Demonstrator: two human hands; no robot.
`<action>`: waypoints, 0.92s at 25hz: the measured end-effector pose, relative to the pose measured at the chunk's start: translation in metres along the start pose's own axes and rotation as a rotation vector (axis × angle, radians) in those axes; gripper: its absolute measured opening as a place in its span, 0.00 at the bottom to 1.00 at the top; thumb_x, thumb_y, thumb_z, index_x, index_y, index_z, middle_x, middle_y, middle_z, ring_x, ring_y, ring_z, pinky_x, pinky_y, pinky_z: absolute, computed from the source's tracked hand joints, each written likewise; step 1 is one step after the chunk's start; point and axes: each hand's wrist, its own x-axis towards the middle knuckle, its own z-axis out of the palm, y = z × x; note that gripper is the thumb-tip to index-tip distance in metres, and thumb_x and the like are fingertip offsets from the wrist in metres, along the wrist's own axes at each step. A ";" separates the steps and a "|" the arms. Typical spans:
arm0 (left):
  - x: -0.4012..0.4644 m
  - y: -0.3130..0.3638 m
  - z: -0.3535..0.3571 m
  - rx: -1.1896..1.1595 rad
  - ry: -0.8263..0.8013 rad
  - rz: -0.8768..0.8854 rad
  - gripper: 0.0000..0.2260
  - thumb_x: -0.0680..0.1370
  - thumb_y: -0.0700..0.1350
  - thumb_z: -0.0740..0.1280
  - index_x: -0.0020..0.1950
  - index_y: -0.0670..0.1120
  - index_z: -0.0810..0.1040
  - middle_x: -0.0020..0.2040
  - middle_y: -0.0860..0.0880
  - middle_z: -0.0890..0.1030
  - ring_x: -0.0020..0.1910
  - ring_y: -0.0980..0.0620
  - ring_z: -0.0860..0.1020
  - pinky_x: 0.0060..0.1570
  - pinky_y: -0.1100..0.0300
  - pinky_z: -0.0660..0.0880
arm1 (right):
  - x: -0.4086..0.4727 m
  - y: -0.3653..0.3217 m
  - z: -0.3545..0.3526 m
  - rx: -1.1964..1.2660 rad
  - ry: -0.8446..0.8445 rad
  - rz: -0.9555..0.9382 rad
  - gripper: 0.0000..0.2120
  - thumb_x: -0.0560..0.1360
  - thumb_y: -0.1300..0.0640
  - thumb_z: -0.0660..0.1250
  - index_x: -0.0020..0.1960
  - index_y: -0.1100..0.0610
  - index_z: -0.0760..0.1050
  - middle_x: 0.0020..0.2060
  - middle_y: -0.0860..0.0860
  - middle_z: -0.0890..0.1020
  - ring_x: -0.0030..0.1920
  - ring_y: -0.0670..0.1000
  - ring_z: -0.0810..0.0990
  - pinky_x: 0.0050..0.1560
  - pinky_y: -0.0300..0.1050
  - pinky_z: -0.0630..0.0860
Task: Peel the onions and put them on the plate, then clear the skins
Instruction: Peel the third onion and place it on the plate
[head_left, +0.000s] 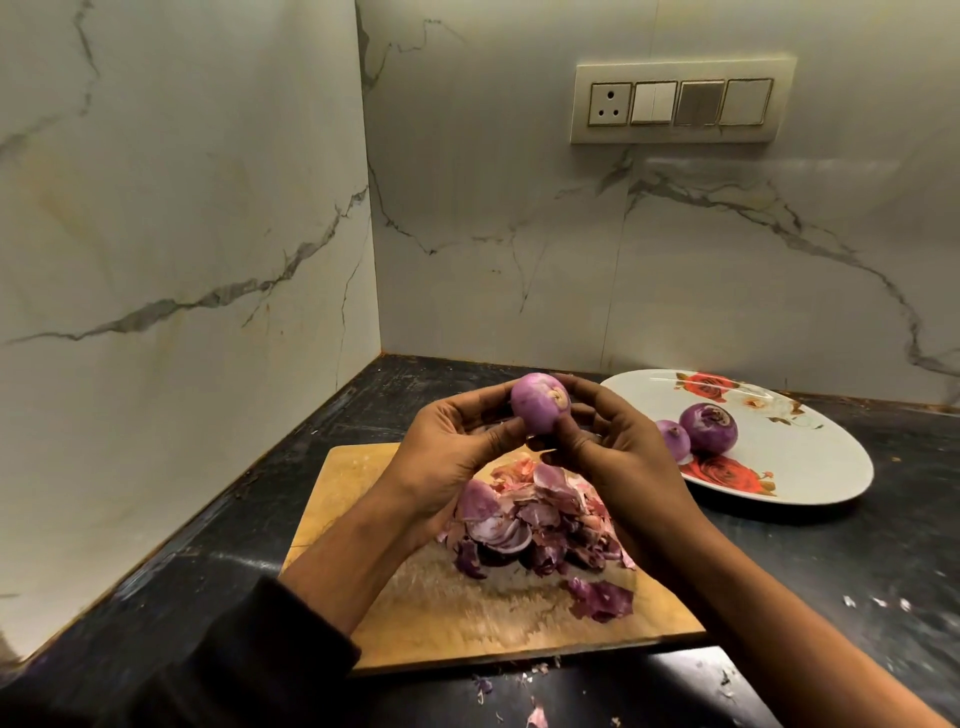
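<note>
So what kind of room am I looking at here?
Most likely a home kitchen corner: a dark stone counter against marble-look wall panels, a wooden chopping board heaped with onion skins, and a flowered plate.

left hand (457, 447): raised, fingers curled, gripping onion (540, 404) | right hand (618, 452): raised opposite, fingertips pinching it | forearms converge

Purple onions (702, 429), rose-patterned white plate (810, 462)

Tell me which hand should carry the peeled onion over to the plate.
Right. Both hands hold the onion, but the right hand is on the side of the plate; the left hand would probably have to cross over.
</note>
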 end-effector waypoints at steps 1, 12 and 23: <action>0.000 0.000 0.000 -0.031 0.013 -0.016 0.17 0.69 0.37 0.73 0.58 0.44 0.84 0.57 0.41 0.84 0.59 0.44 0.82 0.56 0.55 0.81 | 0.001 0.000 0.001 0.051 -0.004 0.016 0.17 0.76 0.57 0.67 0.64 0.49 0.76 0.53 0.53 0.85 0.51 0.52 0.86 0.46 0.41 0.82; -0.005 0.002 0.007 0.509 0.235 0.224 0.03 0.76 0.42 0.72 0.49 0.45 0.82 0.41 0.49 0.85 0.37 0.53 0.84 0.32 0.63 0.78 | 0.002 0.006 0.008 0.087 -0.129 0.106 0.19 0.78 0.37 0.60 0.67 0.39 0.70 0.50 0.49 0.83 0.43 0.50 0.83 0.42 0.42 0.78; -0.015 -0.001 0.015 0.940 0.233 0.449 0.10 0.78 0.48 0.70 0.58 0.51 0.84 0.47 0.57 0.85 0.40 0.62 0.83 0.38 0.64 0.80 | -0.001 0.009 0.009 -0.065 -0.075 -0.002 0.22 0.76 0.30 0.56 0.56 0.46 0.72 0.43 0.50 0.80 0.44 0.48 0.81 0.51 0.54 0.82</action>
